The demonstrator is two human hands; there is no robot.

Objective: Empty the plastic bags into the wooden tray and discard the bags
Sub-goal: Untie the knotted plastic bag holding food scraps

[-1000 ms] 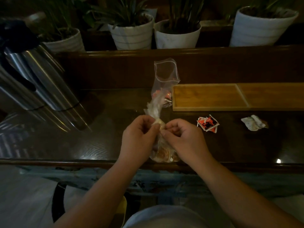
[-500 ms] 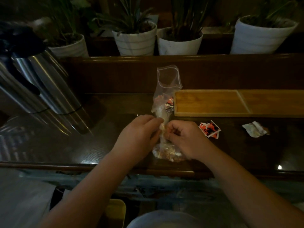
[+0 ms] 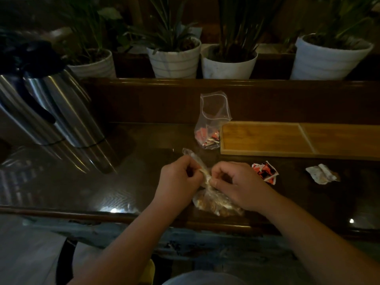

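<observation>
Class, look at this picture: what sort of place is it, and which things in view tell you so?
Probably a café or restaurant drinks counter: steel thermos jugs, a bag of sachets beside a wooden tray, and potted plants along the ledge.

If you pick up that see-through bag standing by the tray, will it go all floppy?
Probably. The clear bag by the wooden tray looks like thin film, and its empty top already sags and crinkles. The small packets sit low inside, so it would likely droop around them. It also looks light and easy to tip.
</observation>
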